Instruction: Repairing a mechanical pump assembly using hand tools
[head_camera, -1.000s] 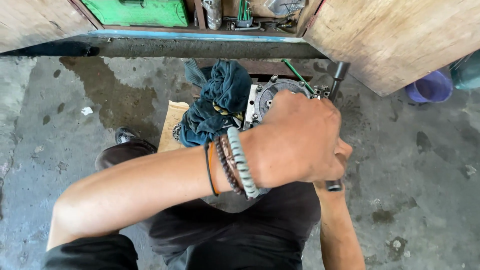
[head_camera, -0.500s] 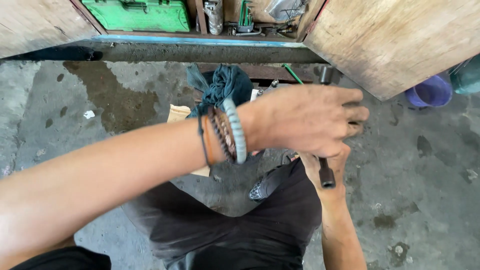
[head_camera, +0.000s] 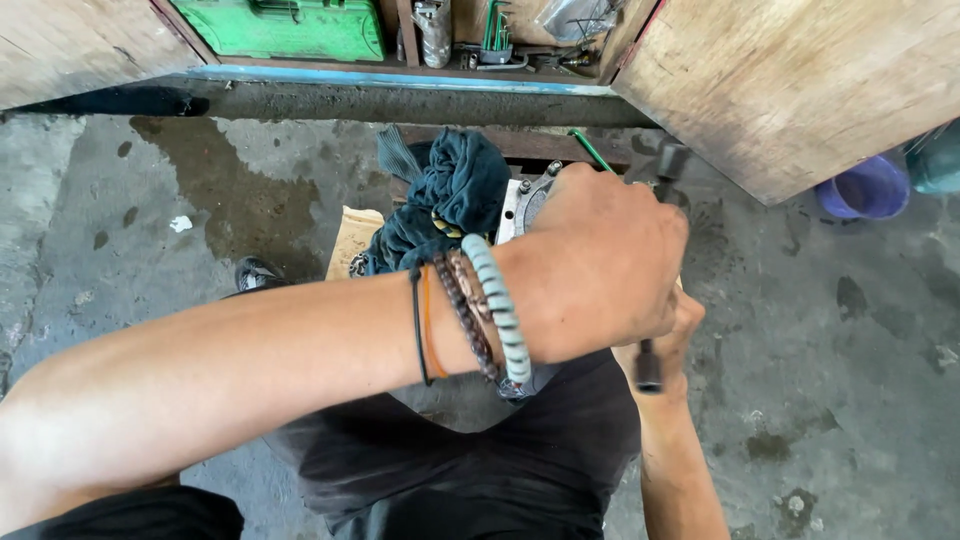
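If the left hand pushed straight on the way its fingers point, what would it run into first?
Probably the dark tool handle just past the left hand, then the wooden panel beyond. Depth is unclear; the hand may already be touching the grey metal part under it.

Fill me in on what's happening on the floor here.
A person sits on a stained concrete floor working on a metal machine part in front of their lap. The left hand, wrist stacked with bracelets, covers the part from above. The right hand beneath it grips a dark tool handle. A dark teal rag lies against the part, and a green toolbox sits on the shelf beyond.
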